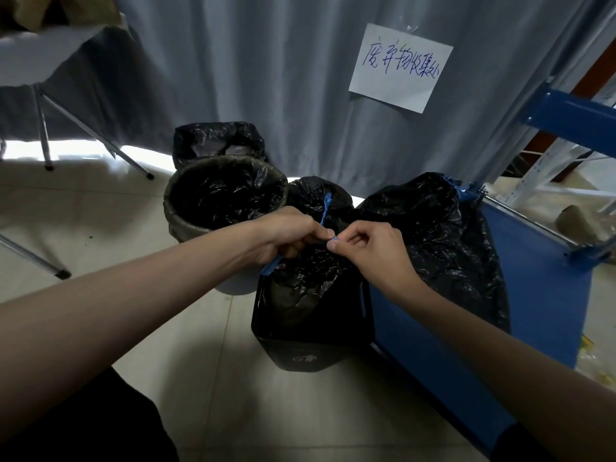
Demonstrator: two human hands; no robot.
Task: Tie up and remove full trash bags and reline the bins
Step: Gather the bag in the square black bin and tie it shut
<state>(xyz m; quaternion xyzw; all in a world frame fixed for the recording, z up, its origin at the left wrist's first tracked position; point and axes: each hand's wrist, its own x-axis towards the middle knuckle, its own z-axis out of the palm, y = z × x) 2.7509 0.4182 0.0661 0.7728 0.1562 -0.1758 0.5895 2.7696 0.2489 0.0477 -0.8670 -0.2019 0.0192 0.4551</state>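
Square black plastic bin (300,341): stands on the pale tiled floor (206,378), against the blue panel (520,288) on its right. Holds a crinkled black plastic trash bag (310,271), gathered at the top.

Blue plastic drawstring (324,213): one strand rises from between the two hands; a second end shows below the left hand, at the bin's rim.

Left hand (286,233): fingers curled, thumb and forefinger pinching the drawstring above the bag.

Right hand (370,248): fingers curled, thumb and forefinger pinching a blue bit of the drawstring; fingertips almost touching those of the left hand.

Round grey bin with black liner (223,195): open, just behind and left of the square bin.

Black-lined bin (216,140): farther back, by the grey curtain (283,78).

Tied black bag with blue tie (320,195): behind the hands.

Large black bag (443,235): right, resting over the blue panel.

White paper sign, blue handwriting (401,66): taped on the curtain.
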